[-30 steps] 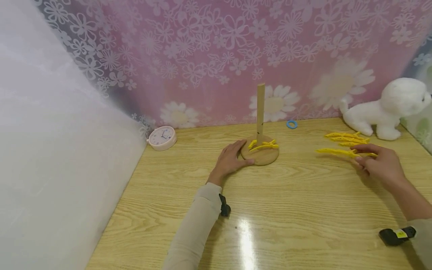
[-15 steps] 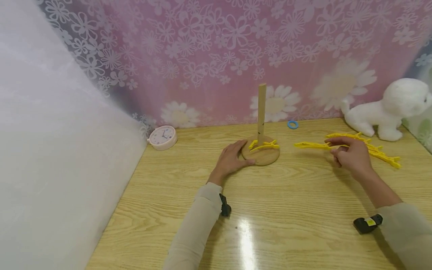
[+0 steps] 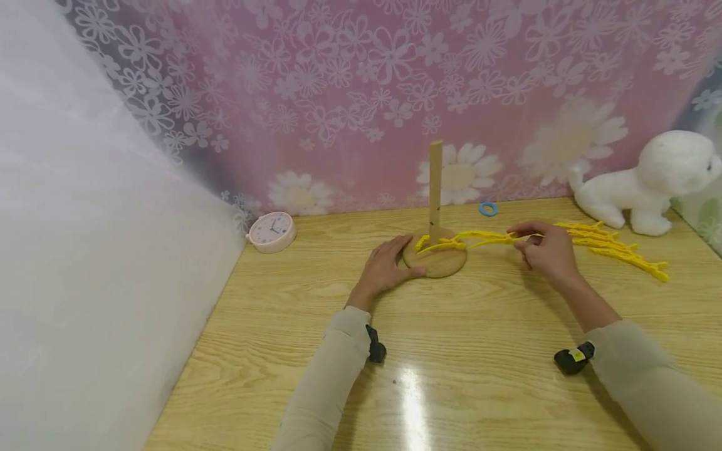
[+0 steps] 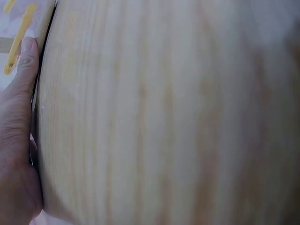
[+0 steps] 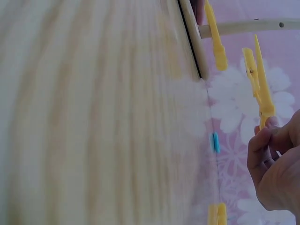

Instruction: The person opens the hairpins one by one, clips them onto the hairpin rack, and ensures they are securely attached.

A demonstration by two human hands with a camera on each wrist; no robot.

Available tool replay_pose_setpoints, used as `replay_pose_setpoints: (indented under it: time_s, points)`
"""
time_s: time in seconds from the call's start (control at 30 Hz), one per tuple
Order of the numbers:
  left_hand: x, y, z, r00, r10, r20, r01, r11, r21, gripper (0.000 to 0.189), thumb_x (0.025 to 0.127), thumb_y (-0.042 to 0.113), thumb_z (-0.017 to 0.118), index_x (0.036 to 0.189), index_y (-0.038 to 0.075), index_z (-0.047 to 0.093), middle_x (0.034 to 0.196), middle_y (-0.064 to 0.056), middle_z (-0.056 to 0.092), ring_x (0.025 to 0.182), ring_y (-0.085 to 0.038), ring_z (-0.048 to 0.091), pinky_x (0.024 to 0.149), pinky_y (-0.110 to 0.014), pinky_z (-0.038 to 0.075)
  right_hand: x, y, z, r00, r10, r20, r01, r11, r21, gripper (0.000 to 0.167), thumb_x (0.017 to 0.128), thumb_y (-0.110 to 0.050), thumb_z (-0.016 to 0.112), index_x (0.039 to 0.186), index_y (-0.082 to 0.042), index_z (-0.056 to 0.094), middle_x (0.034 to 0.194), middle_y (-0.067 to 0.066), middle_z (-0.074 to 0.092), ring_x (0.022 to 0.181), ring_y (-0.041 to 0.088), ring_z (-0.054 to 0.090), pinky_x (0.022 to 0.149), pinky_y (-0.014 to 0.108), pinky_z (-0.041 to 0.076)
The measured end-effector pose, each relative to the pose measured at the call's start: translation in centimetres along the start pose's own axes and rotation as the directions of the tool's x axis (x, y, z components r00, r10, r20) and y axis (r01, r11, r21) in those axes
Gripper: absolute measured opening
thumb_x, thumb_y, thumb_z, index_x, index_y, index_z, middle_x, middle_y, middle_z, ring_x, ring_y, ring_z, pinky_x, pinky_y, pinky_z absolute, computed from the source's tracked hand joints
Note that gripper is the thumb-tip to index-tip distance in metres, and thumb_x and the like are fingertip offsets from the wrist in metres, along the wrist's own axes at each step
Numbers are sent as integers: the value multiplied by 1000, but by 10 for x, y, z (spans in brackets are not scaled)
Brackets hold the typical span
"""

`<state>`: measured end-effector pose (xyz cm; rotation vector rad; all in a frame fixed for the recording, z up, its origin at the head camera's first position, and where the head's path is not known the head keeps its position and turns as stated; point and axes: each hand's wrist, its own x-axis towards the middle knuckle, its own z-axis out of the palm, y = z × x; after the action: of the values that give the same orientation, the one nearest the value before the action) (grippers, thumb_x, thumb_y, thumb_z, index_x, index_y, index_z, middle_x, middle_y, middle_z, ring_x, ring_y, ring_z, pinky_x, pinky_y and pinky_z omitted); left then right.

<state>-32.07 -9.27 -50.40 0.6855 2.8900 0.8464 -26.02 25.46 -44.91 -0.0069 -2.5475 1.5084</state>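
A round wooden base [image 3: 442, 269] bears an upright wooden post [image 3: 435, 188]. My left hand [image 3: 386, 269] holds the base's left rim, thumb at the front and fingers toward the back; its thumb [image 4: 27, 58] shows in the left wrist view. A yellow branch-shaped plastic piece [image 3: 448, 244] sits at the foot of the post. With thumb and fingertips, my right hand [image 3: 547, 250] pinches a second yellow branch-shaped piece [image 5: 266, 101], whose forked far end points left over the base's right edge. In the head view it overlaps the first piece; whether they touch I cannot tell.
Several more yellow branch-shaped pieces [image 3: 615, 244] lie on the table to the right, partly behind my right hand. A blue ring [image 3: 488, 209] lies near the curtain. A white plush dog [image 3: 643, 181] stands at the back right, a pink clock [image 3: 271, 232] at the back left.
My right hand has moved left from near the loose yellow pieces to beside the base, carrying one piece. My left hand has stayed on the rim.
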Motion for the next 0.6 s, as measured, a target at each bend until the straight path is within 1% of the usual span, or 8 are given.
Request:
replay_pose_setpoints:
  time_s: [0.07,0.3,0.37,0.6]
  points:
    - [0,0,1,1000,0,0,0,1000,3,98,88,72,68,167,32,26,171,4,28,157,-14,24,130,-39,13,3,-3,5,1000,0,-5,0,1000,0,25,100,0,64,124,2,71,100,14,66,49,19,52,43,30,44]
    - [1,0,0,1000,3,-6,-3,1000,2,98,88,71,69,167,32,26,170,5,29,157,-13,24,130,-39,13,15,-13,24,999,12,-29,-12,1000,13,24,96,4,67,119,2,73,91,7,69,49,15,51,41,28,40]
    - [0,0,-1,1000,3,-5,-3,1000,-6,98,88,71,69,167,32,27,170,5,29,157,-13,24,130,-39,13,18,-16,30,1000,8,-29,-7,1000,13,23,95,4,68,118,2,74,90,7,70,50,14,52,41,28,41]
    - [-2,0,-1,1000,-1,-6,1,1000,-17,98,88,72,69,166,33,26,171,4,29,157,-14,24,130,-41,14,26,-23,48,999,-42,-27,41,999,-2,23,94,6,69,116,3,75,96,24,71,45,13,52,40,26,41]
